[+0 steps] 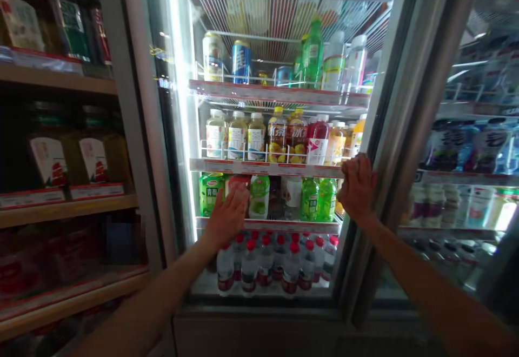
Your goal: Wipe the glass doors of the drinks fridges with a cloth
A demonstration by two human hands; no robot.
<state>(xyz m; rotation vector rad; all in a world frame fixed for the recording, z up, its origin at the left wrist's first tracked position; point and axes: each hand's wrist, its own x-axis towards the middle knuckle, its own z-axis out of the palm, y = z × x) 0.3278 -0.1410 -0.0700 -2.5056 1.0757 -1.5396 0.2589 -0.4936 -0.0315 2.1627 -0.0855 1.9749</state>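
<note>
My left hand (229,213) reaches toward the drinks cooler (263,322), its fingers stretched out and holding nothing. In the view it overlaps a red-labelled drink on the lower shelf, between a green bottle (211,194) and a pale-green bottle (259,196). Whether it touches them cannot be told. My right hand (359,186) is at the cooler's right side, by the end of the middle shelf's price rail (267,168) and the metal door frame (409,130). Its fingers are curled; what they grip is unclear. Reflections lie over the lit shelves.
Several red-capped water bottles (291,270) stand on the cooler floor. Tea and juice bottles (278,135) line the middle shelf, with cans (241,62) above. Wooden shelves (68,205) with large bottles are at left. Another cooler section (466,178) with drinks is at right.
</note>
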